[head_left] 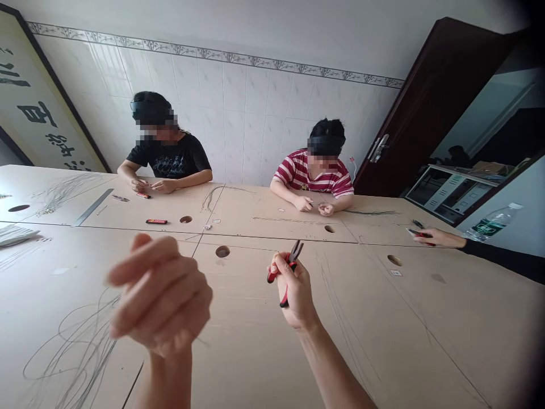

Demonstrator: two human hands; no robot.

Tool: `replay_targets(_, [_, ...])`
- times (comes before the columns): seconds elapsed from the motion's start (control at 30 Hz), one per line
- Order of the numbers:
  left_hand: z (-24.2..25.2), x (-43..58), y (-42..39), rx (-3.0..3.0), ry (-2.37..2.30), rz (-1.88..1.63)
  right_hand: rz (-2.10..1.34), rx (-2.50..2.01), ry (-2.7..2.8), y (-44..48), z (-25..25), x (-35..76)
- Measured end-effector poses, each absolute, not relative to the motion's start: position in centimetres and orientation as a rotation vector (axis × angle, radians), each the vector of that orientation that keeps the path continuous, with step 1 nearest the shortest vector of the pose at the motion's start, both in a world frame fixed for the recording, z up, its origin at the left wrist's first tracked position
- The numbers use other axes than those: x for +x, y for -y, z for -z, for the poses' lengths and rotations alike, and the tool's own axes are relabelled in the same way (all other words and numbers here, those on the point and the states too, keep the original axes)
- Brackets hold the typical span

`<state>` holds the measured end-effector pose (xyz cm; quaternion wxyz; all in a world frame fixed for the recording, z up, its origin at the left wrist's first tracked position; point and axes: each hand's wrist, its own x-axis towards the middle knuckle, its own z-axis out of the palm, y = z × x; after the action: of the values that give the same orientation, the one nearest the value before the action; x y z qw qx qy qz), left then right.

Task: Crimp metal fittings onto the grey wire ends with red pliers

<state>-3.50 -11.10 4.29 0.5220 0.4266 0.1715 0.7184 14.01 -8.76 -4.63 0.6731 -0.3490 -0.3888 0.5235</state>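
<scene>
My right hand [298,292] is closed around pliers [297,251] with red and black handles, held above the table. Their jaws point up and away, slightly apart. A tiny yellowish bit shows at the thumb and fingertip, too small to name. Close to the camera, my left hand [164,298] is raised with its fingers curled in; whatever it may hold is hidden. Thin loose wires [80,352] lie in loops on the table at lower left, partly behind that hand. More fine strands [340,309] stretch along the tabletop right of my right forearm.
Two people [168,147] [315,170] sit across the wooden table [255,352]. From the right, another person's hand [438,239] holds pliers near a water bottle [491,224]. A metal ruler [92,207], a red-and-black tool [156,221] and cable holes [222,251] are farther off.
</scene>
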Motion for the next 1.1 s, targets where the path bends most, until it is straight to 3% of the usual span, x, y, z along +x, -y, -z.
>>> replay_targets(0.23, [-6.6,-5.9,6.8,0.486,0.081,-1.944,-1.146,-0.618,0.722,8.9,4.5,16.0])
replay_targets(0.4, [-4.5,-7.1,3.0,0.290,-0.186,-2.172,-1.250,-0.506,0.597,9.6,2.6,18.0])
replay_targets(0.67, [-0.7,-6.5,-0.4,0.785,-0.694,-2.177,-1.389,-0.295,0.883,11.2,0.1,18.3])
replay_targets(0.8, [1.5,-4.4,-0.7,1.167,-0.942,-1.902,-1.423,-0.324,1.104,10.5,-2.0,17.3])
replay_targets(1.1, [3.7,-1.3,8.6,1.415,-0.658,-0.884,-1.455,-0.322,0.954,3.2,-4.5,17.8])
